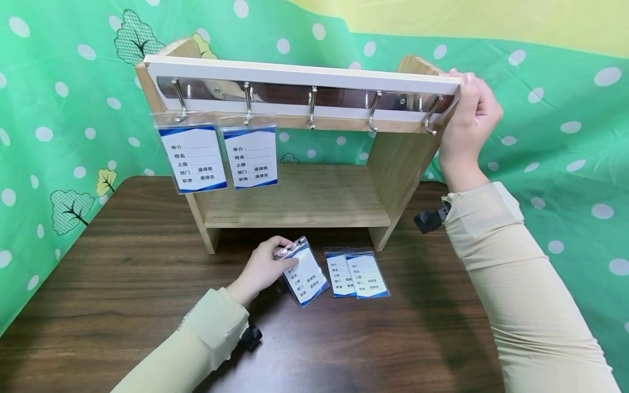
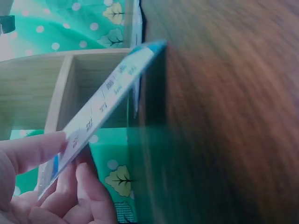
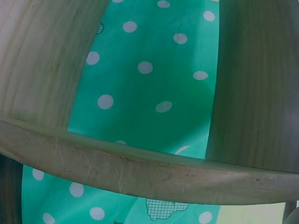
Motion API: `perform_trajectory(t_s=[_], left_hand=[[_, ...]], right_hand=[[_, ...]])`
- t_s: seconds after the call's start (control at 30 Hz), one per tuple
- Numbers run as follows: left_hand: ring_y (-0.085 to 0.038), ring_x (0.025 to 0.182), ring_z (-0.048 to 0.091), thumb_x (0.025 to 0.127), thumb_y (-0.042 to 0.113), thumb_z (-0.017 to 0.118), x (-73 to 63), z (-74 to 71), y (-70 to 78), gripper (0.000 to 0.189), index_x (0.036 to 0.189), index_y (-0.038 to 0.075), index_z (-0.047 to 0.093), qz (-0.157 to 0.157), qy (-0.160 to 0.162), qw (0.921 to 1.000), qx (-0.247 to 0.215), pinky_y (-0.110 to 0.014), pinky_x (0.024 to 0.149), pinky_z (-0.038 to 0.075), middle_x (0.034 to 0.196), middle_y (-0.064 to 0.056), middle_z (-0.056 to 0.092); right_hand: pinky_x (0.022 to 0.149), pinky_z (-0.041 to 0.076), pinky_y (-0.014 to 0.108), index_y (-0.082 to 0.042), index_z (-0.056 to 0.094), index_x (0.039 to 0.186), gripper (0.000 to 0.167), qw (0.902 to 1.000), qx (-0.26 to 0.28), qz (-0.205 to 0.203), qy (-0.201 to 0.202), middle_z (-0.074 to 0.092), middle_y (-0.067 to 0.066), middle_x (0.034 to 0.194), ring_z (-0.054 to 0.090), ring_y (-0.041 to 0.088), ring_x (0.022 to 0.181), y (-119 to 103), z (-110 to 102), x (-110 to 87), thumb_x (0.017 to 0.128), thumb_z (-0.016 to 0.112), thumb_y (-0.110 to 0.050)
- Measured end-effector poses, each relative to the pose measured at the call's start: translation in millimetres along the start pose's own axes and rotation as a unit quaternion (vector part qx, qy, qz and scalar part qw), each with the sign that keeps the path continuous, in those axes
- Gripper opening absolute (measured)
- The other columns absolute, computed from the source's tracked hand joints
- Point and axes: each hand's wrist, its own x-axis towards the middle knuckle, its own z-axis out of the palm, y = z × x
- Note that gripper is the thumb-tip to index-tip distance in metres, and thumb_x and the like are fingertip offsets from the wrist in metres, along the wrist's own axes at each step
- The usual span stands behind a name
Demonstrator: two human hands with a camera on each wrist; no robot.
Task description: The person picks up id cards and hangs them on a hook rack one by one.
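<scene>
Between thumb and fingers, my left hand [image 1: 263, 268] pinches a badge holder [image 1: 306, 275] by its top end, tilted over the table. The left wrist view shows the same badge holder [image 2: 105, 100] edge-on, one end near the tabletop. My right hand [image 1: 469, 125] grips the right end of the white hook rail [image 1: 304, 71] on a wooden rack [image 1: 295, 194]. Two badge holders, one on the far left [image 1: 194, 158] and another beside it [image 1: 250, 157], hang from the first two hooks. On the table, two more badge holders [image 1: 371, 274] lie overlapping, right of my left hand.
Three bare hooks [image 1: 312, 107] line the middle and right of the rail. The rack stands on a dark wooden table [image 1: 123, 284]. Behind it hangs a green dotted cloth [image 1: 64, 109]. The rack's side panel [image 3: 140, 172] crosses the right wrist view.
</scene>
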Motion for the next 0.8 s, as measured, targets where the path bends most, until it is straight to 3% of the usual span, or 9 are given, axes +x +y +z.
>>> perform_trajectory(t_s=[0.23, 0.47, 0.8], left_hand=[[-0.013, 0.079, 0.067, 0.087, 0.007, 0.073, -0.6, -0.9, 5.1, 0.016, 0.102, 0.004, 0.068, 0.041, -0.004, 0.9979, -0.050, -0.025, 0.068, 0.052, 0.097, -0.012, 0.075], [-0.012, 0.088, 0.066, 0.091, 0.014, 0.071, -2.7, -3.5, 14.5, 0.017, 0.105, 0.007, 0.073, 0.092, -0.012, 0.9940, -0.058, -0.029, 0.081, 0.051, 0.102, -0.009, 0.076], [-0.014, 0.091, 0.063, 0.090, 0.017, 0.073, -5.9, -12.7, 35.0, 0.016, 0.103, 0.008, 0.073, 0.117, -0.015, 0.9874, -0.105, -0.032, 0.083, 0.050, 0.103, -0.007, 0.074]], right_hand=[[0.078, 0.048, 0.022, -0.008, 0.077, 0.080, 0.033, 0.9991, 0.016, 0.038, 0.012, 0.074, -0.003, 0.082, 0.066, 0.016, 0.088, -5.9, 2.5, -2.0, 0.096, 0.048, -0.004], [0.076, 0.047, 0.022, -0.011, 0.076, 0.078, 0.034, 0.9994, 0.012, 0.029, 0.011, 0.074, -0.005, 0.081, 0.066, 0.014, 0.086, -11.9, 5.8, -4.1, 0.096, 0.049, -0.004], [0.078, 0.047, 0.022, -0.008, 0.076, 0.079, 0.034, 0.9987, 0.022, 0.044, 0.016, 0.073, -0.004, 0.081, 0.066, 0.015, 0.087, -16.3, 5.2, -5.5, 0.096, 0.048, -0.003]])
